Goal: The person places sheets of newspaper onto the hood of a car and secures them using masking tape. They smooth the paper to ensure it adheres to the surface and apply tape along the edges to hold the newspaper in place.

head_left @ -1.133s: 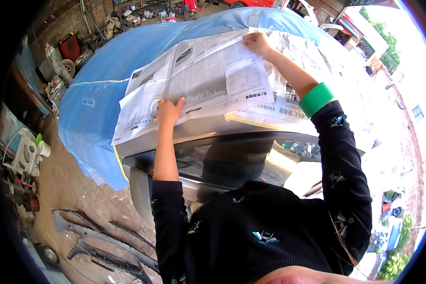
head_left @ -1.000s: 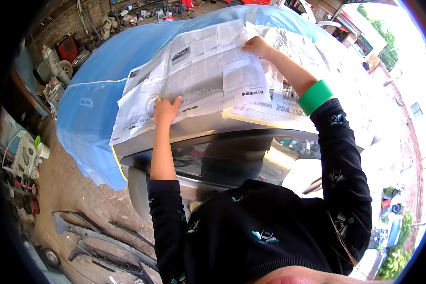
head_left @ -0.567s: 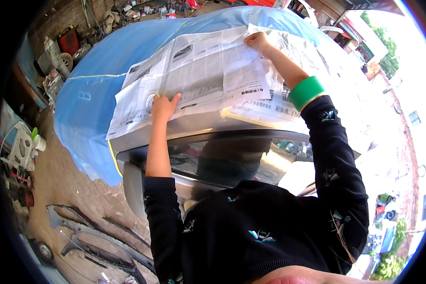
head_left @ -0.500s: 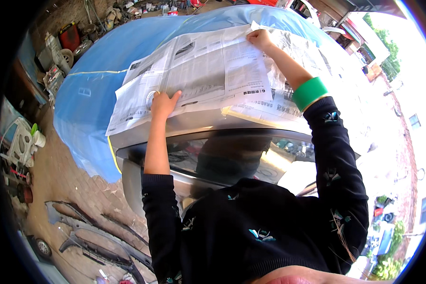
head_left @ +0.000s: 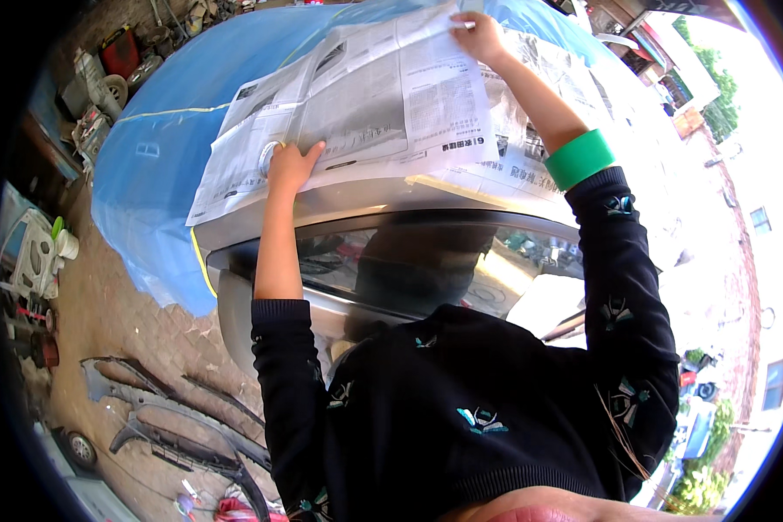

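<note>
A sheet of newspaper (head_left: 361, 113) lies across the car roof, over a blue plastic cover (head_left: 161, 165). My left hand (head_left: 294, 170) is at its near left part, thumb stretched out, the other fingers closed on a pale roll of tape (head_left: 268, 160) that rests against the paper. At the far right corner of the sheet, my right hand (head_left: 480, 40) pinches the edge, which stands lifted; its fingertips are slightly blurred. Around my right forearm sits a wide green band (head_left: 578, 160). More newspaper (head_left: 531, 174) lies under and to the right of the sheet.
Below the sheet are the silver roof edge (head_left: 339, 198) and a dark side window (head_left: 418, 270). Yellowish tape (head_left: 470, 193) runs along the roof edge. Grey car body parts (head_left: 178, 426) lie on the brick floor at lower left. Shelves and clutter (head_left: 117, 83) stand at far left.
My right hand has moved farther away with the newspaper's corner, and the far edge has risen. My left hand has shifted slightly left and away with the tape roll.
</note>
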The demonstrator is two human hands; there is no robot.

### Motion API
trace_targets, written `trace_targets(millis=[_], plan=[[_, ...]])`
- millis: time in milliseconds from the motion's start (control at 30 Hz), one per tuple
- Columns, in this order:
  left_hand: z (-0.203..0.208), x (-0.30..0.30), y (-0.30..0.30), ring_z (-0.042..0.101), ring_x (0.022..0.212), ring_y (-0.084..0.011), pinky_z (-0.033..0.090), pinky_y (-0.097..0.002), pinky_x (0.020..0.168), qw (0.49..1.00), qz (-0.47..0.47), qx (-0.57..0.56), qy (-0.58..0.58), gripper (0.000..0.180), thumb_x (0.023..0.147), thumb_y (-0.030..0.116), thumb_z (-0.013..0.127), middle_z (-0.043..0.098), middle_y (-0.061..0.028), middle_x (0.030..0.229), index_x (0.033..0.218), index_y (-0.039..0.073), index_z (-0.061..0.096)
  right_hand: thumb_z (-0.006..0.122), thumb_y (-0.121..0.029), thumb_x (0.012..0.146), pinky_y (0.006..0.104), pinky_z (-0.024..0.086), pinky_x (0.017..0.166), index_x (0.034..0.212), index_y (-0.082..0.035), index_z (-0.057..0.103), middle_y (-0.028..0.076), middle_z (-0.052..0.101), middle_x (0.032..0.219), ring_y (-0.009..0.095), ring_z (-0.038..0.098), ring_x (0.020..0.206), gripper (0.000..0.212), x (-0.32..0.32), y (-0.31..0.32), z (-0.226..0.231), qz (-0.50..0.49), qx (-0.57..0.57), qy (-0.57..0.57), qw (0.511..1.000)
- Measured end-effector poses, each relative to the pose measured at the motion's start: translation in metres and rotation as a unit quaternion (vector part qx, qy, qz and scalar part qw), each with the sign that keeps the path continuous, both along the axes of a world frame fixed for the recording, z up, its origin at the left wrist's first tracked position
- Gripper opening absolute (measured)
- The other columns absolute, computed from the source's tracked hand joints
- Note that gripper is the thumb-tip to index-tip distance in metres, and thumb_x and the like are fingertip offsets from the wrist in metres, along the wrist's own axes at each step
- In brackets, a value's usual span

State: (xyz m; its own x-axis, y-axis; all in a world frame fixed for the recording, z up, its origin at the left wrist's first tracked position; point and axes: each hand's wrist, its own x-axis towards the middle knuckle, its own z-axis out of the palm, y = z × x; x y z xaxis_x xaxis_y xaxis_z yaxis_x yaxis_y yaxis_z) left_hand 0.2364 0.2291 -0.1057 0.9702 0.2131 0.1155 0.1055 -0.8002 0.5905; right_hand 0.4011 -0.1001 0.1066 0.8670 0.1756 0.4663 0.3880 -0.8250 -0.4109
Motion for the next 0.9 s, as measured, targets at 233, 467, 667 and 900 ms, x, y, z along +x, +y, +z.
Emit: trace_targets(millis=[233, 467, 667, 900], plan=[[-0.004, 0.004, 0.008, 0.056, 0.108, -0.0430, 0.046, -0.0469, 0.091, 1.000, -0.005, 0.003, -0.021, 0.077, 0.082, 0.064, 0.055, 0.056, -0.0333, 0.114, 0.102, -0.010, 0.064, 0.073, -0.016, 0.073, 0.0353, 0.053, 0.069, 0.099, 0.003, 0.069, 0.012, 0.069, 0.080, 0.021, 0.065, 0.067, 0.033, 0.012, -0.022, -0.027, -0.056, -0.125, 0.071, 0.988], [-0.005, -0.007, 0.016, 0.056, 0.109, -0.0429, 0.045, -0.0475, 0.091, 0.999, -0.010, -0.014, 0.032, 0.073, 0.083, 0.063, 0.054, 0.054, -0.0350, 0.117, 0.101, -0.007, 0.064, 0.079, -0.023, 0.068, 0.0356, 0.052, 0.080, 0.111, 0.006, 0.062, 0.019, 0.067, 0.101, 0.027, 0.066, 0.091, 0.054, 0.007, -0.019, -0.034, 0.020, -0.128, 0.078, 0.988], [-0.018, -0.002, 0.019, 0.055, 0.110, -0.0422, 0.045, -0.0457, 0.093, 0.999, 0.001, -0.029, 0.018, 0.076, 0.083, 0.064, 0.054, 0.053, -0.0338, 0.119, 0.102, -0.009, 0.063, 0.079, -0.026, 0.069, 0.0350, 0.050, 0.085, 0.111, 0.003, 0.064, 0.019, 0.066, 0.105, 0.028, 0.064, 0.097, 0.053, 0.019, -0.038, -0.040, 0.032, -0.152, 0.074, 0.985], [-0.022, 0.002, 0.026, 0.056, 0.106, -0.0425, 0.044, -0.0458, 0.092, 0.999, -0.032, -0.021, 0.003, 0.076, 0.083, 0.064, 0.054, 0.056, -0.0337, 0.114, 0.101, -0.009, 0.063, 0.080, -0.031, 0.066, 0.0344, 0.051, 0.084, 0.109, 0.005, 0.065, 0.019, 0.068, 0.101, 0.028, 0.066, 0.093, 0.058, 0.028, -0.040, -0.041, 0.034, -0.128, 0.105, 0.986]])
